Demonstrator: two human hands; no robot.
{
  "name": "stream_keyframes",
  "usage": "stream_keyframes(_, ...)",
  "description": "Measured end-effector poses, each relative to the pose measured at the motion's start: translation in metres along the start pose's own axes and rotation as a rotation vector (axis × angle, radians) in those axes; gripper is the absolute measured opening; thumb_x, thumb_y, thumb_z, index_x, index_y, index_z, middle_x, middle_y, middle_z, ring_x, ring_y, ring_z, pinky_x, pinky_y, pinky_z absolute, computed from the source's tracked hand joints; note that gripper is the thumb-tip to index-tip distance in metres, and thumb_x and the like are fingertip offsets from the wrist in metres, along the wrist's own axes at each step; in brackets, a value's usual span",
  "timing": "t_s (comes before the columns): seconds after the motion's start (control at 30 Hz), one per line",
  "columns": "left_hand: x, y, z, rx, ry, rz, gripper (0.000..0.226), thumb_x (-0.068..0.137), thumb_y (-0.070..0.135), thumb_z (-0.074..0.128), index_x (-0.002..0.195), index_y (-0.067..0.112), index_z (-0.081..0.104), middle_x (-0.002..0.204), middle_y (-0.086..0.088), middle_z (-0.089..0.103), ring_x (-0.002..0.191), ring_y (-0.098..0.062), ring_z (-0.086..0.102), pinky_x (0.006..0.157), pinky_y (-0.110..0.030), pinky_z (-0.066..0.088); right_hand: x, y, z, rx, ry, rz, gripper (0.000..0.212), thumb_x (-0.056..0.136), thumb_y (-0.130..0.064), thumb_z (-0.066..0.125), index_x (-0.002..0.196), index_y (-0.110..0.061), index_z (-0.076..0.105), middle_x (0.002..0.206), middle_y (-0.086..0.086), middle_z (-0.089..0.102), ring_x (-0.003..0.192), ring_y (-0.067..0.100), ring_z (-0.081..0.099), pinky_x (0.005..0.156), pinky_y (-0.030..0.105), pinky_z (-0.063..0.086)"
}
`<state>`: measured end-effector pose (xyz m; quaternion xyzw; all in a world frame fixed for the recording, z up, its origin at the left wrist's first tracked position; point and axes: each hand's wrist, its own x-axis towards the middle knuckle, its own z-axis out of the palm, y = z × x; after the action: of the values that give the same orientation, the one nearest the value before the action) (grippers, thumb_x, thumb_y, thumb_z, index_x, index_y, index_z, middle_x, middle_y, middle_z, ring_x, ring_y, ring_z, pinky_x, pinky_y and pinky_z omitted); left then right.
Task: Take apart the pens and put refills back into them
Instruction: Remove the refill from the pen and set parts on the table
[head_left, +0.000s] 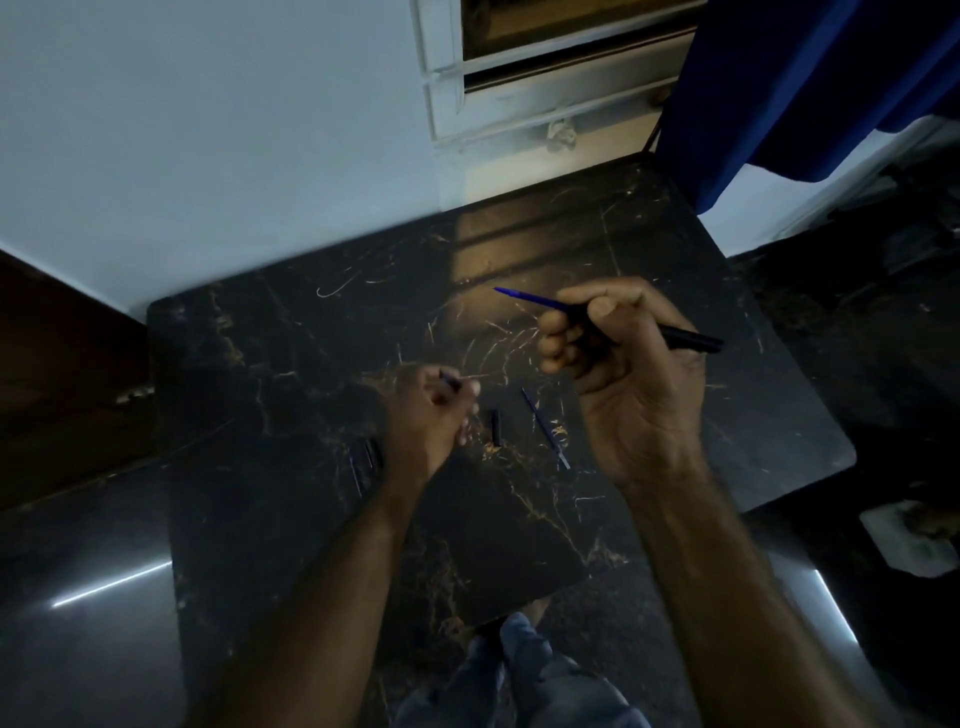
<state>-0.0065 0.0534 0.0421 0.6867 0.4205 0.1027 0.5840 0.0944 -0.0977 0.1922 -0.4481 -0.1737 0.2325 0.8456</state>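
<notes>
My right hand (618, 348) is raised above the black marble table (291, 364) and grips a dark pen barrel (691, 340) with a blue refill (524, 297) sticking out toward the upper left. My left hand (428, 410) is lower, near the table's middle, pinching a small dark pen piece (450, 382). On the table between my hands lie a short black pen part (496, 427) and a loose blue refill (545, 428). Left of my left wrist lie more dark pen parts (370, 453) and a thin refill (356, 475), partly blurred.
A pale wall and a window frame (519, 104) stand behind the table. A blue curtain (779, 78) hangs at the upper right. A white object (909, 540) lies on the dark floor at the right. My knee in blue cloth (519, 670) shows below the table's near edge.
</notes>
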Motion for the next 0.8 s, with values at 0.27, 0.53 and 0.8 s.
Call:
stream_keyframes(0.27, 0.006, -0.063, 0.019, 0.561, -0.060, 0.062, 0.030, 0.097, 0.035, 0.081, 0.117, 0.023, 0.062, 0.083, 0.003, 0.077, 0.077, -0.018, 0.076, 0.067, -0.032, 0.060, -0.004, 0.001, -0.010, 0.011, -0.001, 0.022, 0.024, 0.099, 0.003, 0.048, 0.096, 0.000, 0.072, 0.084, 0.017, 0.073, 0.070, 0.026, 0.069, 0.061, 0.032, 0.057)
stream_keyframes(0.53, 0.002, -0.060, 0.021, 0.665, -0.117, 0.115, 0.039, 0.100, 0.038, 0.076, 0.130, 0.027, 0.055, 0.099, -0.001, 0.080, 0.091, -0.022, 0.077, 0.077, -0.041, 0.063, -0.001, 0.004, -0.008, 0.038, -0.017, 0.037, 0.026, 0.098, 0.003, 0.047, 0.096, -0.002, 0.073, 0.084, 0.017, 0.073, 0.069, 0.026, 0.068, 0.061, 0.032, 0.056)
stream_keyframes(0.8, 0.003, -0.067, 0.019, 0.581, -0.126, 0.145, 0.047, 0.098, 0.038, 0.078, 0.136, 0.028, 0.052, 0.100, 0.004, 0.079, 0.084, -0.011, 0.076, 0.061, -0.015, 0.046, 0.002, 0.007, -0.007, 0.049, -0.022, 0.044, 0.028, 0.099, 0.003, 0.047, 0.095, -0.004, 0.074, 0.083, 0.016, 0.074, 0.069, 0.025, 0.069, 0.062, 0.032, 0.057)
